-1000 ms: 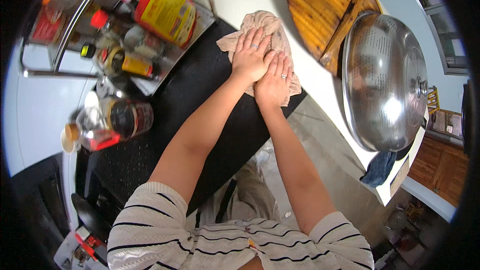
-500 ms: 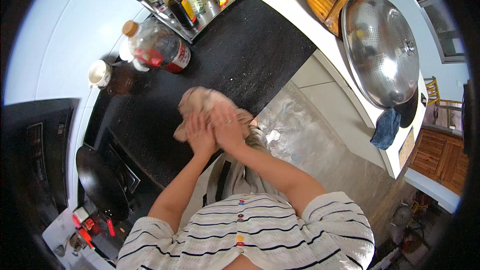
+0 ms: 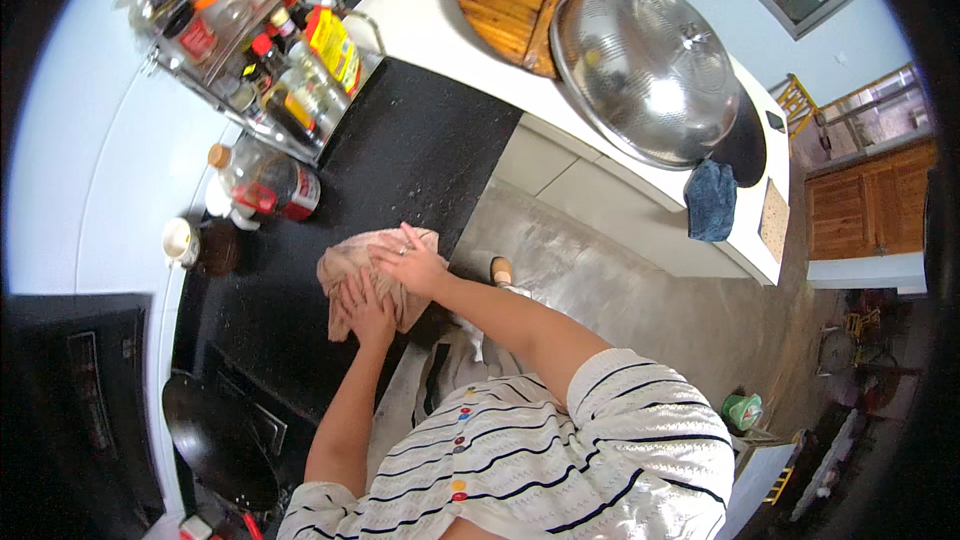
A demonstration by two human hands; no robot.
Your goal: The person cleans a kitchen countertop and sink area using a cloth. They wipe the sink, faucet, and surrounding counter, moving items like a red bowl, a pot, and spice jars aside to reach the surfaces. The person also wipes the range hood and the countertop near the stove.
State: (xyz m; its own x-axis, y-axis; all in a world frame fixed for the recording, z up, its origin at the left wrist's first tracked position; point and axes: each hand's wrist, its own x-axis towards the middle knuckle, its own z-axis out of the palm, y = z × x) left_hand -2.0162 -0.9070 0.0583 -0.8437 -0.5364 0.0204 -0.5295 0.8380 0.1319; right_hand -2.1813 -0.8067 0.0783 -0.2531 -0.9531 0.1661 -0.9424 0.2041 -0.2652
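Note:
A crumpled pinkish-beige cloth [image 3: 345, 258] lies on the black countertop [image 3: 400, 130], close to its front edge. My left hand [image 3: 366, 314] rests flat on the cloth's near part, its fingers stretched out and apart. Farther up and to the right, my right hand [image 3: 412, 268] lies on the cloth with a ring on one finger and its fingers spread. Both palms face down, and neither hand is closed round the cloth. Small light specks dot the counter beyond it.
A large plastic bottle [image 3: 285, 185] and a white cup [image 3: 180, 240] stand left along the wall. Behind them is a metal rack [image 3: 335, 105] of bottles and jars. A black wok [image 3: 215, 440] sits near left. On the white counter are a steel lid [image 3: 650, 70], wooden board [image 3: 510, 0] and blue cloth [image 3: 710, 202].
The view has turned, so counter and rack sit differently in it. My hands, side by side and blurred before, are now farther apart on the cloth, which looks more spread out.

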